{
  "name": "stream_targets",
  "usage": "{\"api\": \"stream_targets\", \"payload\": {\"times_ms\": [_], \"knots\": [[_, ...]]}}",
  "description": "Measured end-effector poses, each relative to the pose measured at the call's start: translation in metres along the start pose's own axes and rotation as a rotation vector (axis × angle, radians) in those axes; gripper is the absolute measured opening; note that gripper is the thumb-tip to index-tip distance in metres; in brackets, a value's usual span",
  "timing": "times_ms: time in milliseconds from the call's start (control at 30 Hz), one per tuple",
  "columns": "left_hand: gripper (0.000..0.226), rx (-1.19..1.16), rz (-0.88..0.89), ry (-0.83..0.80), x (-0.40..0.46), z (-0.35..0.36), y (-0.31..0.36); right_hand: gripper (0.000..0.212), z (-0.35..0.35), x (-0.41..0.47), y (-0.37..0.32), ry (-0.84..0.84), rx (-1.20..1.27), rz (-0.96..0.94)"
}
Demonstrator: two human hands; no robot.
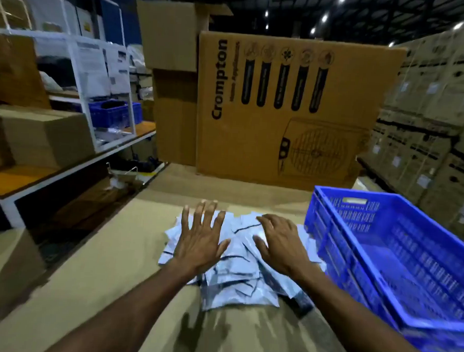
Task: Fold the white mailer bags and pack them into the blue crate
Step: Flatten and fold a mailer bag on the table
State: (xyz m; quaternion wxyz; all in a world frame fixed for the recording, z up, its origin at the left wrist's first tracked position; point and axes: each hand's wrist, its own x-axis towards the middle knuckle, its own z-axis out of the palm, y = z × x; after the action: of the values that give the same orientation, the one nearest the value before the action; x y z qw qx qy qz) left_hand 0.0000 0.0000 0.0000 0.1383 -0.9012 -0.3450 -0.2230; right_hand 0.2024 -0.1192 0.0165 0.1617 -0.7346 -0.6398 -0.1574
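A loose pile of several white mailer bags (237, 272) lies on the brown cardboard work surface (109, 271) in front of me. My left hand (200, 235) lies flat on the pile's left side with its fingers spread and straight. My right hand (281, 242) rests palm down on the pile's right side, its fingers slightly bent over the bags. Neither hand grips a bag. The blue crate (397, 252) stands to the right of the pile, close beside my right hand, and looks empty inside.
A large brown Crompton carton (295, 112) stands upright behind the work surface. A white shelf rack (77, 89) with boxes and a small blue basket (114, 113) is on the left. Stacked cartons (435, 118) line the right side.
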Motion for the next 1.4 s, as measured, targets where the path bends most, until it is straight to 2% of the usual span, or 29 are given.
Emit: {"api": "stream_targets", "payload": {"times_ms": [100, 200, 333, 433, 567, 667, 800, 900, 1100, 1267, 1400], "knots": [[0.073, -0.021, 0.033, -0.084, -0.024, 0.027, 0.007, 0.071, 0.042, -0.028, 0.005, -0.220, -0.048, 0.093], [0.072, -0.016, 0.060, -0.123, -0.043, 0.045, 0.018, 0.071, 0.074, -0.056, 0.015, -0.414, -0.071, 0.194], [0.074, 0.014, 0.094, -0.181, -0.048, 0.057, 0.027, 0.069, 0.084, -0.064, 0.024, -0.468, -0.105, 0.218], [0.070, 0.019, 0.107, -0.173, -0.044, 0.061, 0.036, 0.072, 0.080, -0.063, 0.026, -0.452, -0.067, 0.225], [0.069, -0.007, 0.142, -0.153, -0.036, 0.062, 0.048, 0.055, 0.077, -0.062, 0.026, -0.337, -0.004, 0.222], [0.069, -0.030, 0.208, -0.131, -0.033, 0.060, 0.057, 0.051, 0.077, -0.070, 0.025, -0.275, 0.048, 0.197], [0.072, -0.022, 0.346, -0.090, -0.032, 0.061, 0.066, 0.052, 0.083, -0.100, 0.027, -0.124, 0.089, 0.061], [0.058, 0.029, 0.432, -0.003, -0.041, 0.064, 0.068, 0.046, 0.082, -0.134, 0.023, -0.060, 0.136, -0.074], [0.043, 0.081, 0.549, 0.025, -0.091, 0.083, 0.070, 0.056, 0.079, -0.186, 0.020, -0.215, 0.148, -0.181], [0.044, 0.028, 0.516, 0.058, -0.147, 0.074, 0.079, 0.055, 0.071, -0.217, 0.012, -0.207, 0.222, -0.254], [0.046, -0.024, 0.434, -0.026, -0.182, 0.074, 0.078, 0.051, 0.076, -0.231, 0.007, -0.156, 0.299, -0.252]]}}
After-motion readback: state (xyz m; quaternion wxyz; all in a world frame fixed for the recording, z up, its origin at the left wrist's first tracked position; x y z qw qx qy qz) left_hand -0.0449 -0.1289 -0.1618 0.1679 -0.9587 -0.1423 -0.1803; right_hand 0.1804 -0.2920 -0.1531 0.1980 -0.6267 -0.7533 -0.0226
